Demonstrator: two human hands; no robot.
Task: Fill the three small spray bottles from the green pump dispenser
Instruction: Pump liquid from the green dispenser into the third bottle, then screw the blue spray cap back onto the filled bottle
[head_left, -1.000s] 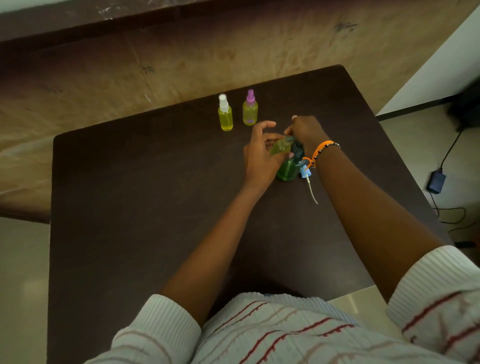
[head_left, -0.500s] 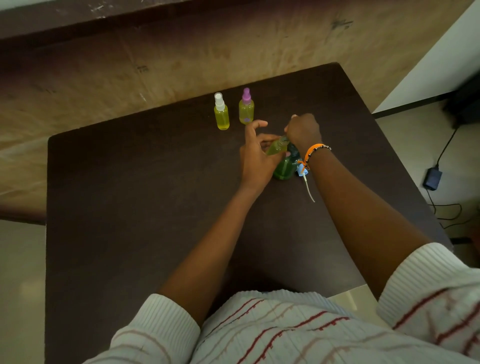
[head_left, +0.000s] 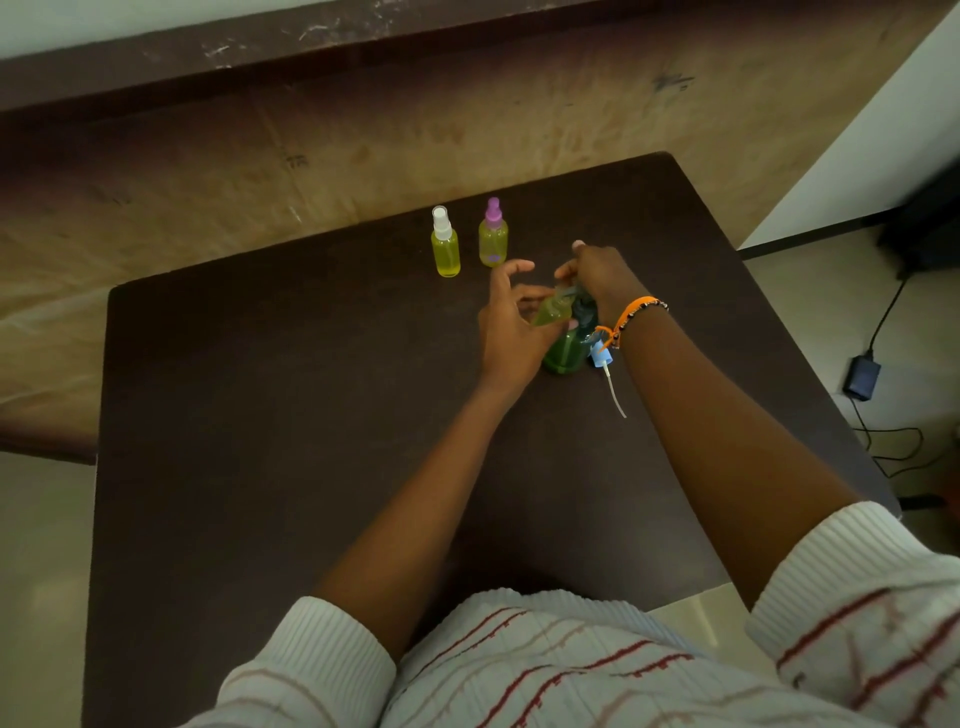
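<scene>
Two capped yellow spray bottles (head_left: 445, 249) wait near the desk's (head_left: 260, 415) far edge; the left hand (head_left: 511, 332) grips a third, uncapped bottle (head_left: 551, 310) tilted under the green pump dispenser's (head_left: 566, 353) spout, apparently to catch liquid, while the right hand (head_left: 597, 273), fingers curled, presses the pump.

2 bottles (head_left: 445, 244) behind dispenser (head_left: 563, 351)

Dark brown table (head_left: 260, 467), worn tan floor (head_left: 363, 130), white wall (head_left: 857, 130), black adapter (head_left: 861, 373)

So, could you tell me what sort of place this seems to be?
Probably a plain indoor room, perhaps an office or workroom: a dark table set against a scuffed tan wall, and a power adapter with its cable on the pale floor.
</scene>
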